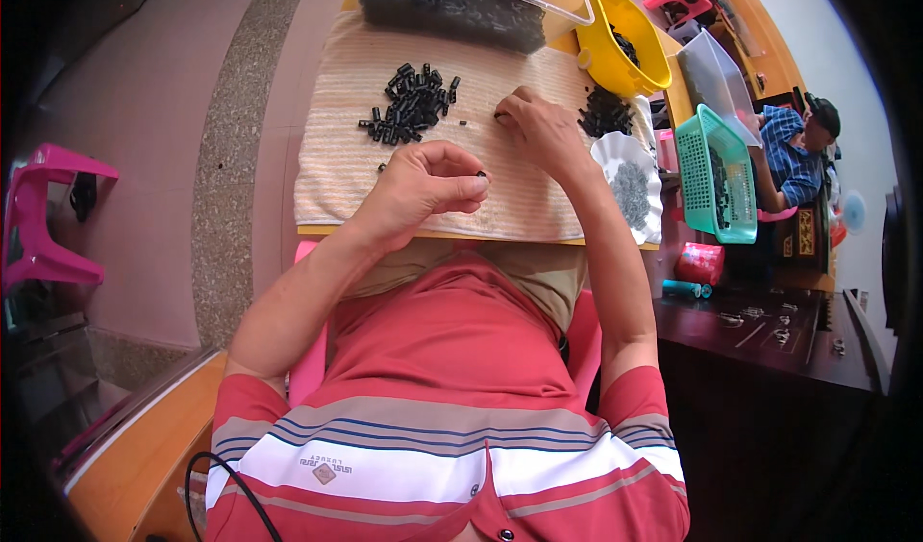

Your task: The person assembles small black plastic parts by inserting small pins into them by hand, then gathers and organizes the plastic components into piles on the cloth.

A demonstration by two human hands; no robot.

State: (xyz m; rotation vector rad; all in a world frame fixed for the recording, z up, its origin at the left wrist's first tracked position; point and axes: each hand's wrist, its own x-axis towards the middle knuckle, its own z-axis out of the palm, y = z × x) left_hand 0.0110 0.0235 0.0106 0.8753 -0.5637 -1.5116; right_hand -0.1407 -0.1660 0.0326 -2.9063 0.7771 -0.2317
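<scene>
My left hand (423, 191) is above the near part of the striped cream towel (356, 186), thumb and forefinger pinched on a small black piece (481, 174). My right hand (543, 134) is farther off and to the right, its fingertips closed around a dark bit (497, 115) mostly hidden by them. Beyond my left hand lies a loose heap of short black cylindrical parts (418, 105). One tiny black part (462, 122) lies alone between the heap and my right hand. Another pile of black parts (606, 112) sits right of my right hand.
A clear bin (452, 13) of black parts stands at the far edge. Right of it is a yellow basin (601, 42); nearer, a white fluted dish (608, 151) holds small greyish pieces. A green basket (711, 167) stands farther right, near another person (793, 153). A pink stool (43, 220) is left.
</scene>
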